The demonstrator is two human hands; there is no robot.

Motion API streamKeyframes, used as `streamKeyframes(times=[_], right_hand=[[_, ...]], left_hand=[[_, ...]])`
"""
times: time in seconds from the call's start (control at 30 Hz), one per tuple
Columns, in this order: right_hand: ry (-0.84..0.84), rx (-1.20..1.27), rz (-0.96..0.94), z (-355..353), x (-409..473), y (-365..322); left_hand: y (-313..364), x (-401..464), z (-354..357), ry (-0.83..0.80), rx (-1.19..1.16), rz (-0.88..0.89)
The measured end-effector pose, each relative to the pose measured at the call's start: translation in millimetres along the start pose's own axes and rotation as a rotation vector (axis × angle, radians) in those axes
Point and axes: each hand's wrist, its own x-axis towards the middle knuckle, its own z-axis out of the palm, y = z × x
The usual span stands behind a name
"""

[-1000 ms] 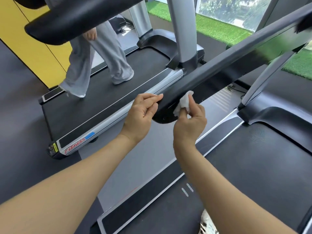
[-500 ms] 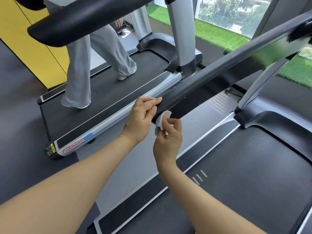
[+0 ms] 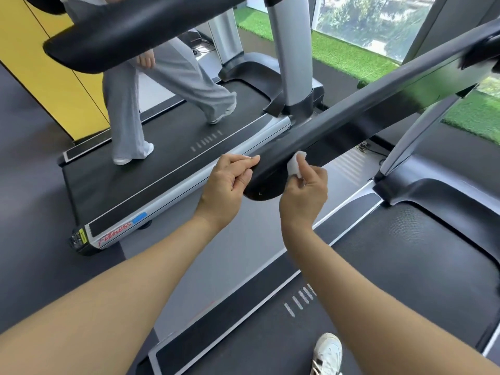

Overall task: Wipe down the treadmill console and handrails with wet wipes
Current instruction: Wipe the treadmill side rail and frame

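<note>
Wiping was at the handrail (image 3: 338, 123) end: right hand (image 3: 304, 196) pinched wet wipe (image 3: 296, 165) against it, left hand (image 3: 230, 182), fingers extended, steadied it. Console out of view, likely pending.

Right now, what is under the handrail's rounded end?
The right hand presses a white wipe against the handrail underside; grey floor lies below. The wiped surface itself is hidden.
</note>
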Motion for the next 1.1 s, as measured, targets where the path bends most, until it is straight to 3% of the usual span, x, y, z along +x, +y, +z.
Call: streamKeyframes(times=[0.13, 0.37, 0.47, 0.6, 0.67, 0.9, 1.1], right_hand=[[-0.021, -0.053, -0.117, 7.7, -10.7, 12.9], [-0.224, -0.06, -0.281, 9.2, -73.1, 32.7], [-0.317, -0.008, -0.191, -4.0, -82.4, 36.3], [-0.101, 0.007, 0.191, -7.9, -55.1, 42.0], [-0.121, -0.012, 0.291, 3.4, -38.5, 44.1], [-0.257, -0.088, 0.162, 18.6, -42.6, 28.0], [-0.513, -0.094, 0.09, -8.5, -34.7, -14.0]], left_hand=[[-1.2, 1.5, 0.4, -0.006, -0.014, 0.01], [-9.2, 1.5, 1.3, 0.009, -0.012, 0.053], [-9.3, 0.5, 1.7, 0.009, -0.025, 0.059], [-10.9, -0.2, 1.8, 0.022, -0.045, 0.058], [-10.9, -0.3, 2.2, 0.02, -0.047, 0.055], [-9.2, 2.2, -0.1, -0.016, -0.056, 0.043], [10.5, 3.5, -13.0, -0.163, -0.055, -0.179]])
